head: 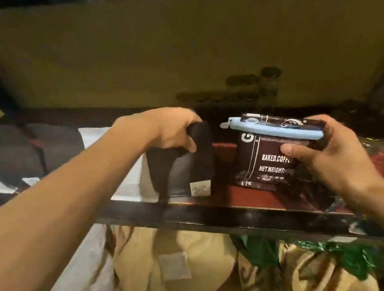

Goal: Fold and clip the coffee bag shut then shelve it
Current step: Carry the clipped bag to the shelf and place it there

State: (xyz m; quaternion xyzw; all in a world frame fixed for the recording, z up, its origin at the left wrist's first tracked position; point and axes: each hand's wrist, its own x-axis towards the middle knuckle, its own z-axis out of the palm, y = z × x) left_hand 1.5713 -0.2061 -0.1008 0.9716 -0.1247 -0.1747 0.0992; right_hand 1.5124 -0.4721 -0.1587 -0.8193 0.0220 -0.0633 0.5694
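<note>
coffee bag [272, 155] clipped, gripped by right hand [332, 156] | left hand [169, 131] grasps black bag [184, 169] | red shelf [244, 200]

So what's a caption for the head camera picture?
Right hand sets clipped coffee bag on shelf; left hand holds black bag.

Two bare forearms reach into view from the lower edge, one from the lower left corner and one from the lower right. Neither shows a sleeve, cuff, watch or band as far up as the picture reaches. The left hand [171, 129] is bare, with no glove and no ring on the knuckles that show. The right hand [331, 149] is likewise ungloved; its thumbnail is short and plain, and its fingers appear to carry no rings, though motion blur softens their outlines too much to be sure.
</note>
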